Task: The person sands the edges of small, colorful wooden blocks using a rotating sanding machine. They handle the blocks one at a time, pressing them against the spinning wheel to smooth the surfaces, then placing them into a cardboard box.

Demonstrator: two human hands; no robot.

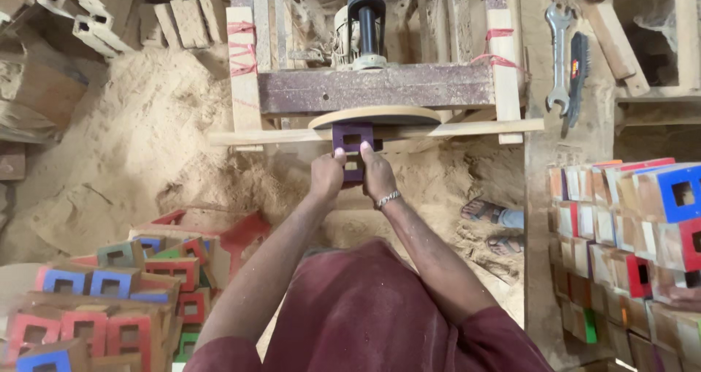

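Left hand (326,176) and right hand (377,175) gripping purple block (352,144), long axis upright, top against sanding disc (376,116)

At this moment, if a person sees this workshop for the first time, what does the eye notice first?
First, at the centre, the left hand and the right hand together press a purple wooden block with square holes against a round sanding disc. Next come the stacks of painted blocks: one pile at lower left and another at right. Sawdust lies heaped on the floor at left.
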